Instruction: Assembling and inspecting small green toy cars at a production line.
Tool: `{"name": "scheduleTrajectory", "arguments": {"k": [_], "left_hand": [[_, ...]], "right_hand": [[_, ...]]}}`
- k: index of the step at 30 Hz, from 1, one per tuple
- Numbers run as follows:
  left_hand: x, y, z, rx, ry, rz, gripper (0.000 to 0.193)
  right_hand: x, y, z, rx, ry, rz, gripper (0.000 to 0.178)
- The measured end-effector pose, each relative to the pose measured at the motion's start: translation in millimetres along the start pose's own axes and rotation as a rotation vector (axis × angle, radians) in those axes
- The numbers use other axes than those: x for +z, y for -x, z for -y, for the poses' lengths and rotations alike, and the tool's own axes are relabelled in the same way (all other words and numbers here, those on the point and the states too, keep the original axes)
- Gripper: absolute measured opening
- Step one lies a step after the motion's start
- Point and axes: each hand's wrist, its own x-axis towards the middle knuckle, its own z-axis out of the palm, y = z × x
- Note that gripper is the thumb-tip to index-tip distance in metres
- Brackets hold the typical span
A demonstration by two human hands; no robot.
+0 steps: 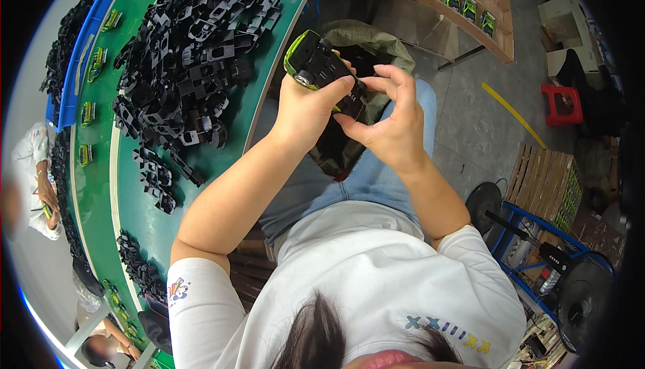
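A toy car [326, 67] with a lime-green body is turned underside up, showing its black base and wheels. My left hand [306, 104] grips it from the side, the thumb pressed across the black base. The thumb and fingers of my right hand [393, 117] close around the car's near end. Any small part between those fingertips is hidden. Below the car, an open olive sack [369, 36] with a dark inside sits by my knees. Left of my hands, a big heap of black plastic car parts [195, 53] covers the green table [222, 174].
Several green toy cars [97, 63] sit along a belt on the left, beside a blue bin [70, 87]. A cardboard tray [500, 40] of cars stands at the upper right. Farther right are a red stool [562, 106] and a blue-framed cart [521, 258]. Two other people work at the far left.
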Motion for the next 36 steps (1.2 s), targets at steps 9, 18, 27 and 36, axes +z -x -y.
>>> {"name": "scheduleTrajectory", "arguments": {"k": [9, 18, 27, 36], "left_hand": [[0, -5, -6, 0.042, -0.008, -0.017, 0.034], [-3, 0, -9, -0.023, 0.033, 0.014, 0.033], [-4, -2, -8, -0.046, -0.003, -0.007, 0.034], [-7, -4, -6, -0.007, -0.018, -0.031, 0.035]], "right_hand": [[1, -12, 0, 0.012, -0.044, -0.005, 0.075], [-3, -13, 1, -0.023, -0.035, 0.044, 0.075], [-6, -13, -3, -0.008, -0.108, 0.052, 0.075], [0, -15, -2, 0.011, -0.105, 0.097, 0.086]]}}
